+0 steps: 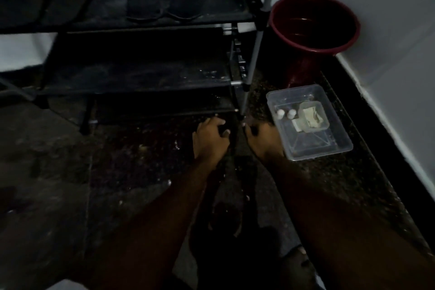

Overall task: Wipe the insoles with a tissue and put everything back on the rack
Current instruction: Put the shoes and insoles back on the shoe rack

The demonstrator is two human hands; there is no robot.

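reaching forward and down, both bare forearms stretch out side by side, palms turned to the floor (117, 160). the left hand (210, 138) has its fingers curled and its thumb tucked in, pinching the near end of a dark item (234, 146) that lies between the two hands; the light is too dim to say whether it is an insole or a shoe. the right hand (263, 140) sits just beside it with its fingertips bent down at the same item, and i cannot tell whether it grips or only touches.

just ahead of the fingertips stands one black rack (141, 82) with three shelves in view; one dim pair of shoes (162, 7) rests on the upper one. touching the outer edge of the right hand is one clear box (317, 146) holding two white caps (280, 114) and one pale folded sheet (309, 116), perhaps tissue. beyond the box, further ahead of the right hand, stands one red bucket (303, 70).
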